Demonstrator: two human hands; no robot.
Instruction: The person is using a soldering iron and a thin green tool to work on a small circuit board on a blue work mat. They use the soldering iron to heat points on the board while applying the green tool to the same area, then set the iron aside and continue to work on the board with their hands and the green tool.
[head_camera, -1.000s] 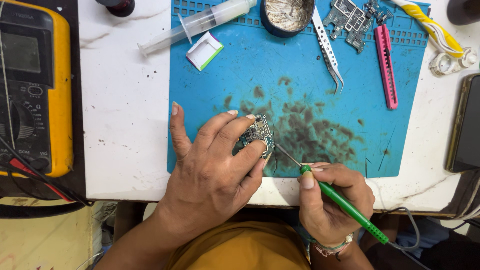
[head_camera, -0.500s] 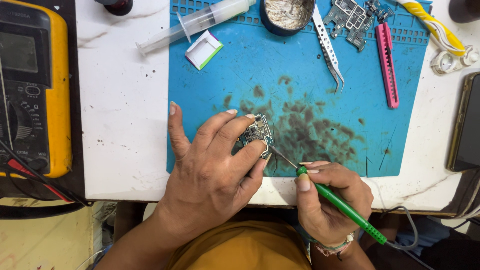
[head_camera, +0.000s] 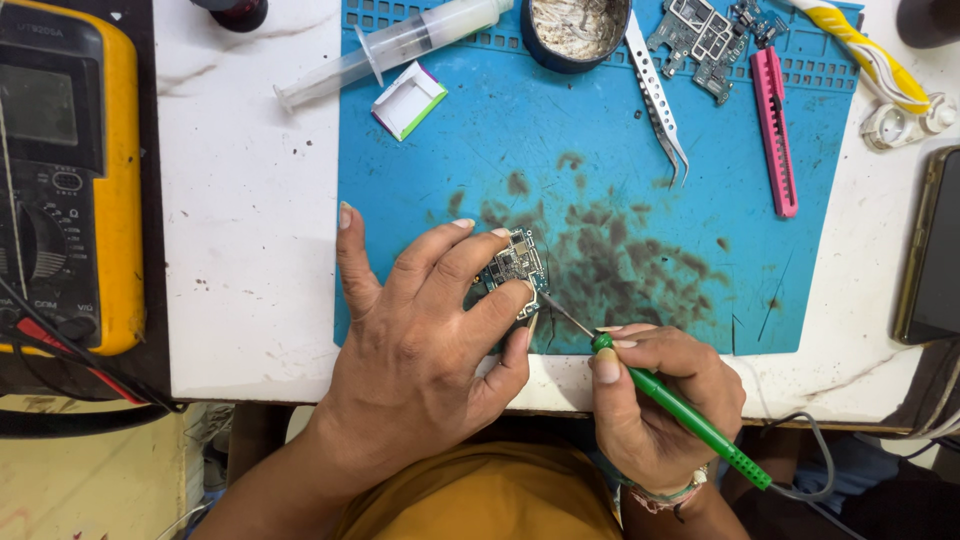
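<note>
Two hands: left hand (head_camera: 420, 340) fingers pinch small green circuit board (head_camera: 512, 266); right hand (head_camera: 655, 400) grips green soldering iron (head_camera: 680, 408).

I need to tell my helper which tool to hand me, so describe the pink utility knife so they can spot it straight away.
Start at the blue work mat on the white table and look to its upper right part. The pink utility knife lies there lengthwise, right of the steel tweezers. It is the only pink thing there, long, flat and plastic.
</note>
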